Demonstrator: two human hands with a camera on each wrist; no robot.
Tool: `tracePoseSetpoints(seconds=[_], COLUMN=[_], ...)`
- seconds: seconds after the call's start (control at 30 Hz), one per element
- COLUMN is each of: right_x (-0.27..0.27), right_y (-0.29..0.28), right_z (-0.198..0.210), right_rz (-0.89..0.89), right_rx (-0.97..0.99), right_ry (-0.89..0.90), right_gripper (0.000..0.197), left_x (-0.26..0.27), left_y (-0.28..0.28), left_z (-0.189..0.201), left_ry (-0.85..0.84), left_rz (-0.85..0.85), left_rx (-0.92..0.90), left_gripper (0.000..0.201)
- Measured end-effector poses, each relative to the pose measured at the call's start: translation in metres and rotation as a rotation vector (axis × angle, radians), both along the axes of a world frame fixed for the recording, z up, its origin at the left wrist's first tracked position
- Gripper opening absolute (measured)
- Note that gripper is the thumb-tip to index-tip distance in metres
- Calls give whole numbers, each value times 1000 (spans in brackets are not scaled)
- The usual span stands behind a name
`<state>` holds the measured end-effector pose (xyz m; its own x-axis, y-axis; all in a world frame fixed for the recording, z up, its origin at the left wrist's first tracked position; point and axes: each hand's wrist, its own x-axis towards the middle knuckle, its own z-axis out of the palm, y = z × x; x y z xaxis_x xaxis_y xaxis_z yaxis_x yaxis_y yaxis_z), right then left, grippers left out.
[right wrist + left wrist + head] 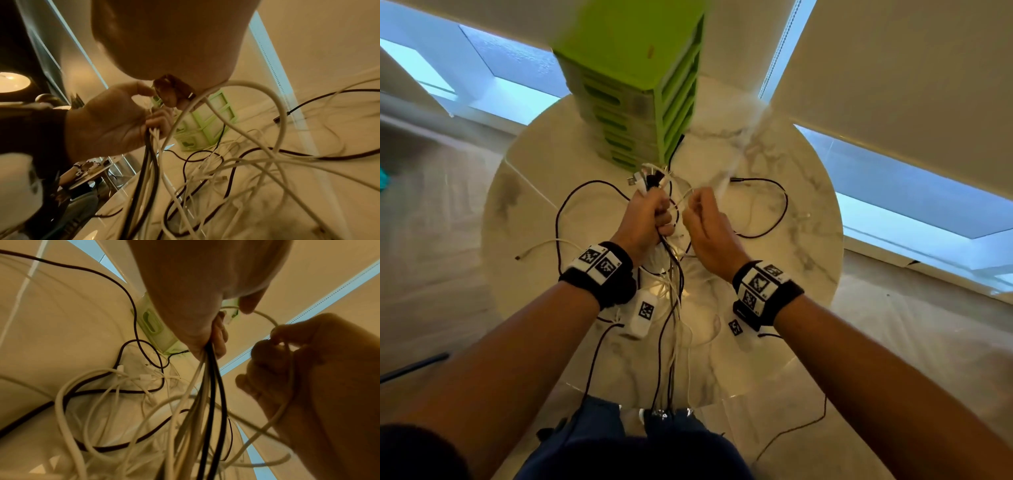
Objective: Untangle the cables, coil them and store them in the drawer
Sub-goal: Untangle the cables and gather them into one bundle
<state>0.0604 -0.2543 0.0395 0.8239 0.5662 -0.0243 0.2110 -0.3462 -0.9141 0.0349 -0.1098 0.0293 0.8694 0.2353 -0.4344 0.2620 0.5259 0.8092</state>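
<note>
— Wristbands [599,270] carry square black-and-white codes; no legible writing?
— None. Left hand [645,219] clenches the cable bundle [671,274]; right hand [705,229] pinches a white cable [285,410]. Green drawer unit [640,85] at 12 o'clock.

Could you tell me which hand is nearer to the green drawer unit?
Left. The left hand sits just before the green drawer unit; the right hand is off to its right.

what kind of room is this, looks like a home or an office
Hard to tell which: an indoor room beside large windows. A round marble-look table stands by the glass with pale roller blinds down, and a green desktop drawer unit sits on it. The right wrist view shows another table with a seated person behind.
</note>
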Motion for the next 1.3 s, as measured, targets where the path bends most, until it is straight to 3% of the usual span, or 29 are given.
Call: tracePoseSetpoints(seconds=[0.07, 0.2, 0.4, 0.57, 0.77, 0.83, 0.93, 1.07, 1.13, 1.23, 1.3], right_x=[-10, -18, -23, -26, -13, -1, 25, 58, 68, 71, 68], right_y=[0, -3, -9, -3, -13, -27, -44, -49, -46, -31, -14], right_z=[-3, -10, -11, -14, -25, -28, -20, 8, 16, 23, 29], right_rz=[82, 250, 382, 482, 721, 715, 625, 396, 350, 330, 274], right_rx=[-90, -249, -372, -399, -593, -678, -745, -499, -425, -362, -284], right_ry=[-46, -114, -199, -127, -17, 39, -10, 68, 10, -102, -134], right_gripper=[10, 10, 13, 22, 30, 30, 34, 20, 17, 18, 19], left_x=[-3, -9, -19, -26, -30, -32, -36, -40, -41, -40, -40], left_y=[2, 7, 15, 16, 32, 41, 49, 58, 61, 57, 51], left_z=[5, 10, 5, 6, 18, 24, 30, 29, 29, 29, 28], left_ry=[-18, -39, -60, -76, -15, -16, -35, -30, -33, -41, -32], left_rz=[4, -39, -53, -62, 81, 84, 80, 145, 159, 78, -9], left_rx=[-60, 151, 243, 262, 176, 112, 277, 379, 386, 444, 510], left_gripper=[22, 29, 23, 21, 15, 19, 20, 27, 25, 12, 18])
